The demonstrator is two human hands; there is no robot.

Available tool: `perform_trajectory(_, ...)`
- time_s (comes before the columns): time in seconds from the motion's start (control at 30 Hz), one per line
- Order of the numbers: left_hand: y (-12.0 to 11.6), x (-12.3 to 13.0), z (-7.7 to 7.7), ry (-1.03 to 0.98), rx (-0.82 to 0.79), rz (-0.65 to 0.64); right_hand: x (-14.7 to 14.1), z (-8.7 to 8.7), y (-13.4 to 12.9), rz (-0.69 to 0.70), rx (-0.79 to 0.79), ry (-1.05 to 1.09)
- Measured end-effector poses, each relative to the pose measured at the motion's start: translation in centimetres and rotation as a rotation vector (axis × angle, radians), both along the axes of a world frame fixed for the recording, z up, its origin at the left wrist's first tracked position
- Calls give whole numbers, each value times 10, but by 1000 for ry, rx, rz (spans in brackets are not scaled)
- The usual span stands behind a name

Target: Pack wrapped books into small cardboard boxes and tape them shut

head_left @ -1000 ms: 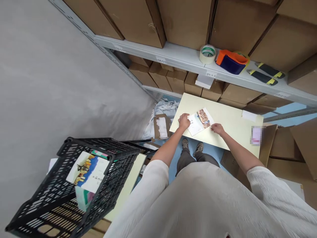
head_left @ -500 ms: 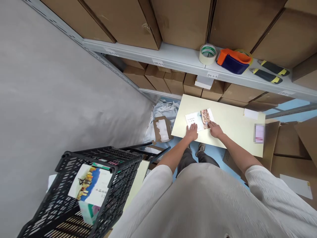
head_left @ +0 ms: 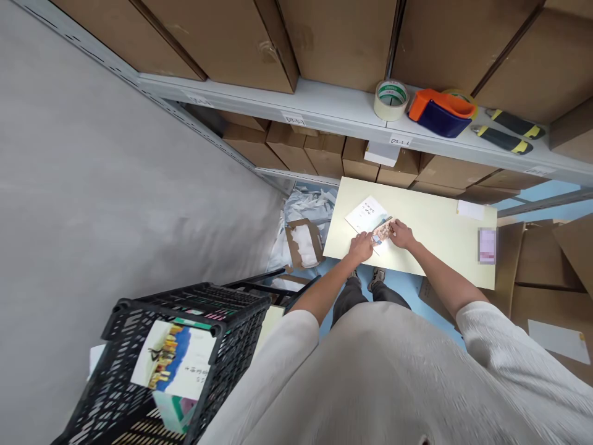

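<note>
A white printed booklet or sheet lies turned at an angle on the pale yellow tabletop. Its brown picture part is between my two hands, its lower part partly raised or folded; how it joins the white part is hard to make out. My left hand has its fingers closed on the picture part's left edge. On the right edge, my right hand pinches the same part.
A black crate with a printed card stands at lower left. Above the table, a shelf holds a tape roll, an orange and blue tape dispenser and cutters. Cardboard boxes stand at right.
The printed piece has turned on the table and its picture part is now bent or lifted. Both hands have gone from resting on it to gripping its edges.
</note>
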State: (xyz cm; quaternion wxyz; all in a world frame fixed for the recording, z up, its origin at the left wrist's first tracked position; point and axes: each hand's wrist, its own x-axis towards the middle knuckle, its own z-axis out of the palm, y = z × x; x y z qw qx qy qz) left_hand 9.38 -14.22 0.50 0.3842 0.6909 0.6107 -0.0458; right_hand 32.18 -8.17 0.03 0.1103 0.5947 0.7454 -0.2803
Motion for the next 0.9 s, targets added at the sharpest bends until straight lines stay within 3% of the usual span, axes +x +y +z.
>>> perform_trajectory(0.13, -6, -1, -4, -7, -43, -35, -3, -5, -13, -9, -40, -59)
perform_trajectory(0.37, 23, -27, -11, 75, -75, -92, -38, -7, -40, -35, -90, -122)
perform_trajectory(0.57, 37, -48, -16, 91, -66, -118, -69, -14, -42, -122, -101, -81)
perform_trajectory(0.73, 19, -59, -16, 55, 5, -139, -75, -14, -45, -193, -151, -33)
perform_trajectory(0.9, 4, -70, -18, 59, 5, -149, -79, -18, -56, -264, -41, 145)
